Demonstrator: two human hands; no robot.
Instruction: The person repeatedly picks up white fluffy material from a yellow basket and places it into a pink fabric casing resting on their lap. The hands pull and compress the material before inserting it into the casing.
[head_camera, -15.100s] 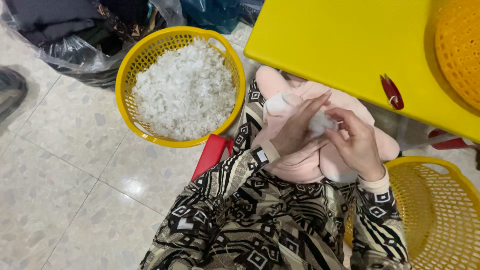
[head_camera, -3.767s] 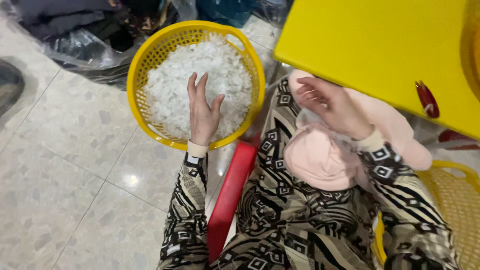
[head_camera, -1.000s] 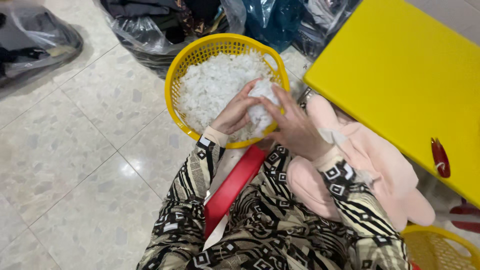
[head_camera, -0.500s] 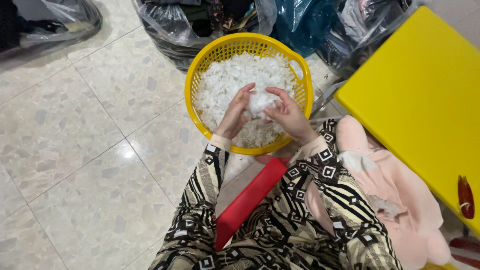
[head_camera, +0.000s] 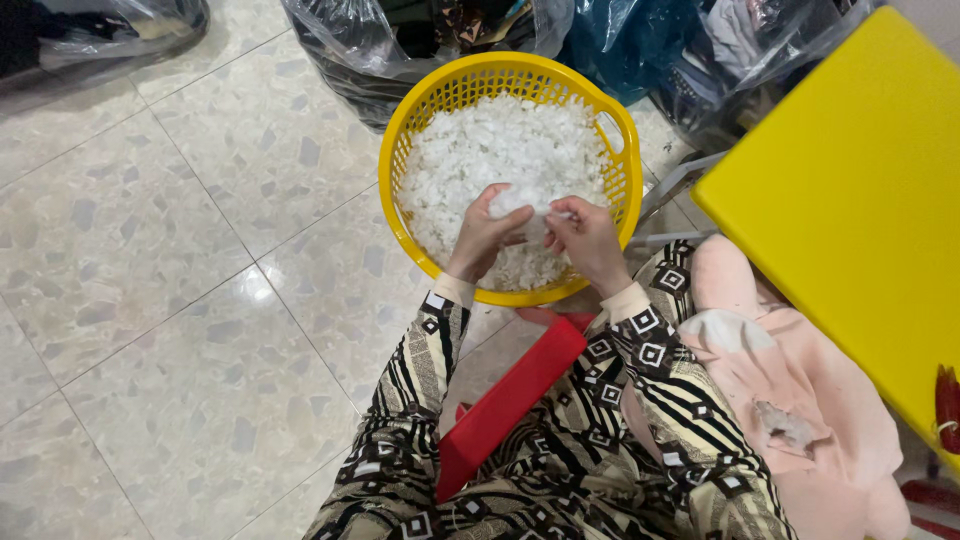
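Centrally, both hands (head_camera: 540, 235) inside basket rim (head_camera: 400, 140)

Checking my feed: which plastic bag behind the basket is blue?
The blue bag, right of the clear bag behind the yellow basket.

I've got a small clump of white fluff (head_camera: 528, 203) pinched between both hands, right over the yellow basket (head_camera: 400, 150). The basket is round with slotted plastic walls, sits on the tiled floor and is heaped nearly to the rim with the same white fluffy bits (head_camera: 480, 150).
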